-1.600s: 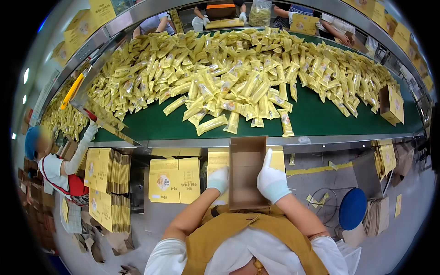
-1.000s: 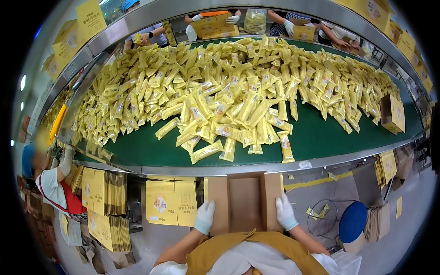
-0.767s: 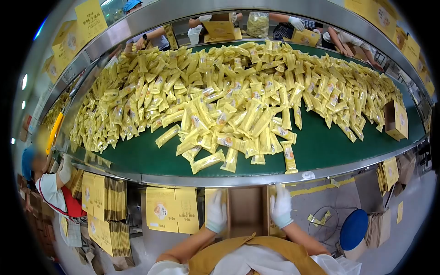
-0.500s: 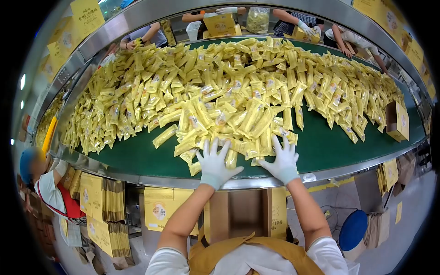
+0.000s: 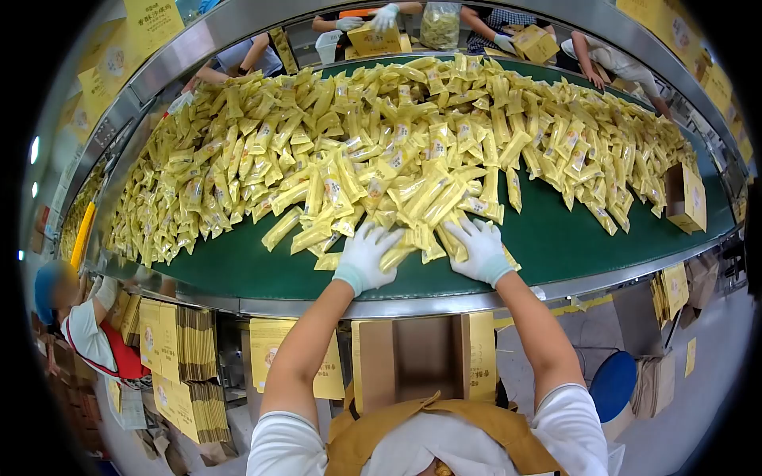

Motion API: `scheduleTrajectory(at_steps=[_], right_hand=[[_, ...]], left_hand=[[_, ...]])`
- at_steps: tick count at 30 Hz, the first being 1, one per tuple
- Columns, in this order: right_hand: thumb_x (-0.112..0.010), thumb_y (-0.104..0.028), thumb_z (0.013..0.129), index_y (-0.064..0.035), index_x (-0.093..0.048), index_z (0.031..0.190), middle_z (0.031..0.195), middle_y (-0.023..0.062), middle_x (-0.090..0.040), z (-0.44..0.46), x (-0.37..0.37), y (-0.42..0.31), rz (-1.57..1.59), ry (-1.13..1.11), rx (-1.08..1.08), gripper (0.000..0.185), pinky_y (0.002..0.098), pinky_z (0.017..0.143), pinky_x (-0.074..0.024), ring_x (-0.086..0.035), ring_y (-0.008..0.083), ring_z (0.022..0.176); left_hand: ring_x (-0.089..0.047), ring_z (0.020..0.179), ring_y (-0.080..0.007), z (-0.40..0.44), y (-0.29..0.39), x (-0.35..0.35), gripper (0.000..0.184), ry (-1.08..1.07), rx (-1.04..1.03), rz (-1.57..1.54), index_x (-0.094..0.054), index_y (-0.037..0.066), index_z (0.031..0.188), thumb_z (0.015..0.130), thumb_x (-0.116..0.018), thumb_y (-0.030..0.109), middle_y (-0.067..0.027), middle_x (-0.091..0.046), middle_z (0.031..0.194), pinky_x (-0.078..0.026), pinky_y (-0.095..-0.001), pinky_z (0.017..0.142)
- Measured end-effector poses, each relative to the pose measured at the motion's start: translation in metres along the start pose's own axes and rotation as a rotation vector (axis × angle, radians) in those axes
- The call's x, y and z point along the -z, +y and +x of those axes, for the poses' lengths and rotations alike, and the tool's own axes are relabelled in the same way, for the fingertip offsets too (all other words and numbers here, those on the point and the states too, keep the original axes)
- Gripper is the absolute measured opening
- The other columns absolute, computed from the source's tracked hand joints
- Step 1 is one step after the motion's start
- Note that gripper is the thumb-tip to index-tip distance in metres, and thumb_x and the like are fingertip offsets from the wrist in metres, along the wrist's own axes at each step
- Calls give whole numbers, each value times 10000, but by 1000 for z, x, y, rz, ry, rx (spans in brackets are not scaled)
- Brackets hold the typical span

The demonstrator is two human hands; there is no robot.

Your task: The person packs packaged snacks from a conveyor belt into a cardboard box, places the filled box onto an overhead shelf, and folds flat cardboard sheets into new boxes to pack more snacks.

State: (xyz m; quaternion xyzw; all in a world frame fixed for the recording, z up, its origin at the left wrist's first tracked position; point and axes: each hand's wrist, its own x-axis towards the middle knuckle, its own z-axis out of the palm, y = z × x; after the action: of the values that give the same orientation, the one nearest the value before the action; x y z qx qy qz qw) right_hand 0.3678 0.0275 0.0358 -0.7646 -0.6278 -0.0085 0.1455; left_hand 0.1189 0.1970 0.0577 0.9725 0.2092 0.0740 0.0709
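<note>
A: How is the left hand [image 5: 365, 258]?
B: Its fingers are spread apart, touching the yellow packets [image 5: 429, 194] on the green belt [image 5: 556, 246]
A: And the right hand [image 5: 481, 252]?
B: Also spread, upon the packets; the open box [image 5: 429, 357] is just below the belt's near edge

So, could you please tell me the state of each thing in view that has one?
Packets: apparently sealed, heaped loosely
Left hand: open, against packets
Right hand: open, against packets
Near carton: open, no packets visible inside
Far-right carton: open, contents not visible
Flat cartons: folded, stacked
Clear bag: filled
</note>
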Motion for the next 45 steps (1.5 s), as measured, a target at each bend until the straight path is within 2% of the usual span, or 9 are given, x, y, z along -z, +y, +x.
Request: scheduleTrajectory(at_steps=[8,13,20,21,25,30,34,37,45], right_hand=[[-764,-428,745,-273,-514,1435,1491,129,-484,-53,38,24,68,-103,85,751,577,1155,-281,-400,421,1406],[-826,-275,724,-141,-461,1470,1450,190,-498,-93,40,53,222,25,-109,841,440,1127,-377,-448,414,1351],[-682,-31,787,-55,-517,1364,1088,181,-578,-118,40,67,37,99,-444,601,453,927,-485,-564,388,1047],[-680,-33,785,-49,-525,1351,1093,186,-577,-116,46,64,116,172,-435,587,452,923,-485,-566,389,1043],[-686,-91,779,-23,-569,1267,1062,199,-594,-83,66,25,417,324,-313,506,452,910,-490,-588,392,1026],[-764,-334,790,-42,-618,1118,1143,203,-646,-21,40,-13,62,-169,-472,463,447,937,-520,-632,386,1055],[-771,-345,777,-42,-622,1102,1119,198,-643,-10,49,-6,88,-340,-484,468,441,915,-533,-650,363,1047],[-771,-348,775,-45,-625,1090,1127,206,-646,-23,64,-13,165,-192,-500,461,437,910,-536,-649,359,1069],[-796,-273,754,-82,-591,1029,945,183,-720,-6,13,-41,37,-215,-500,393,458,810,-556,-704,374,921]], left_hand=[[-487,1297,-352,-61,3,8,775,55,2,-104,-459,120,1478,804,-724,394,-162,-542,1377,-281,-547,1154],[-399,1384,-402,-103,-27,9,683,105,-22,-152,-445,3,1443,858,-650,290,-213,-493,1430,-205,-561,1203],[-515,1256,-385,-101,-56,41,579,-278,51,-27,-522,36,1381,826,-664,124,-194,-578,1300,-390,-462,1103],[-538,1223,-380,-96,-59,49,561,-381,92,-43,-540,44,1367,826,-672,111,-192,-594,1267,-419,-446,1077],[-557,1168,-397,-72,-30,64,508,113,48,-349,-550,46,1353,885,-679,195,-193,-595,1263,-444,-426,1035],[-594,1126,-398,1,6,28,581,-152,96,-281,-585,38,1287,847,-726,390,-215,-640,1192,-479,-425,982],[-630,1070,-398,11,15,34,594,-329,264,-221,-640,47,1192,793,-763,470,-232,-678,1138,-497,-443,950],[-634,1073,-392,-12,17,45,560,-158,421,-273,-658,50,1139,801,-749,486,-240,-675,1143,-505,-445,933],[-672,1055,-354,-23,73,42,792,-317,553,-77,-467,111,1390,755,-783,464,-176,-676,1158,-552,-441,886]])
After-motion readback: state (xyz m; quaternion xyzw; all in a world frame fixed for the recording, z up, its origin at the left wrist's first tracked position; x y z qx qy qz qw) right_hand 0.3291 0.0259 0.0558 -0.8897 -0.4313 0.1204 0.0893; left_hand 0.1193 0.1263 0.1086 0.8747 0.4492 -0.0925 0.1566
